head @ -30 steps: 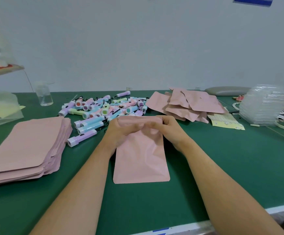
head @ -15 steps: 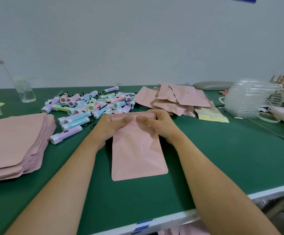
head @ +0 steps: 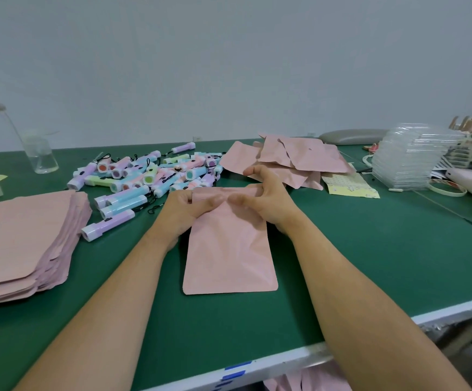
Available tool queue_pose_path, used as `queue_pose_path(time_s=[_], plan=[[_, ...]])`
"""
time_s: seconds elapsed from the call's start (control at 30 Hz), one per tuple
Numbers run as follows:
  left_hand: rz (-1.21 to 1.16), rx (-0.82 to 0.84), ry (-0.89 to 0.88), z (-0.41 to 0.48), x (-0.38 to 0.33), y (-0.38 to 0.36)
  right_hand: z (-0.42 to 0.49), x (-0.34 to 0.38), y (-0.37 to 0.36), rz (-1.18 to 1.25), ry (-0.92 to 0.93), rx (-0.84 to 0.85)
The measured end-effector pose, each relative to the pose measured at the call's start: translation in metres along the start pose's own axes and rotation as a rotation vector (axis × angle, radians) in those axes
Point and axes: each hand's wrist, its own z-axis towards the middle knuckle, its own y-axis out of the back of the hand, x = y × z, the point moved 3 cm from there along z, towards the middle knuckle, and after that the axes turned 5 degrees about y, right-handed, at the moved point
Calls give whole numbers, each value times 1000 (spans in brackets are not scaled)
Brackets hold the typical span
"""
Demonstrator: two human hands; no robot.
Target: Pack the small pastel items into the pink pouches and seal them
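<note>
A pink pouch (head: pixel 229 249) lies flat on the green table (head: pixel 370 263) in front of me, its top edge away from me. My left hand (head: pixel 187 207) pinches the top left of the pouch between thumb and fingers. At the top right, my right hand (head: pixel 263 198) holds the edge with its thumb pressed on top while some fingers lift off. Behind the left hand lies a heap of small pastel flashlight-shaped items (head: pixel 150 176) in purple, blue, pink and green. What the pouch contains is hidden.
A stack of flat pink pouches (head: pixel 23 238) sits at the left. A loose pile of pink pouches (head: pixel 294 159) lies behind the right hand. Clear plastic trays (head: pixel 415 159), a yellow sheet (head: pixel 347 187) and a clear cup (head: pixel 40 156) stand further back. The table's front edge (head: pixel 313 354) runs close below.
The view shifted, so everything sits slightly lower and to the left. My right hand's fingers have lifted and spread at the pouch's top edge; my left hand keeps its pinch.
</note>
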Motion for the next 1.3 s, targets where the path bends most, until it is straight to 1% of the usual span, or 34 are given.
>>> queue_pose_path(time_s=[0.1,0.13,0.17,0.2,0.23,0.27,0.3,0.33,0.4,0.43,0.5,0.6,0.7,0.87,1.0,1.3], plan=[[4,26,-4,0,0,1,-2,5,8,-74,18,42],[4,30,-6,0,0,0,-3,6,18,-73,28,1],[3,30,-7,0,0,0,-3,5,32,-39,23,-114],[4,30,-6,0,0,0,-3,2,52,-41,1,-295],[4,32,-7,0,0,0,-6,-2,74,-122,-32,-504],[1,34,-8,1,1,-1,-10,-8,97,-289,-95,-696],[-1,31,-11,2,1,-1,-15,-16,117,-477,-196,-822],[-4,20,-19,3,1,-1,-18,-26,131,-607,-306,-853],[-36,-30,-38,6,1,-2,-17,-44,144,-762,-477,-728],[-55,-56,-41,8,2,-2,-14,-49,147,-817,-507,-663],[-68,-73,-31,9,6,-1,-8,-53,153,-895,-506,-586],[-30,-20,-25,8,12,0,0,-57,165,-1009,-518,-462],[-34,-14,-22,8,13,0,5,-66,174,-1075,-479,-359],[19,-19,5,12,12,-4,13,-69,175,-1098,-433,-356],[31,-36,7,13,13,-3,13,-70,170,-1127,-435,-377],[63,-41,6,12,13,-4,12,-72,172,-1062,-423,-409]])
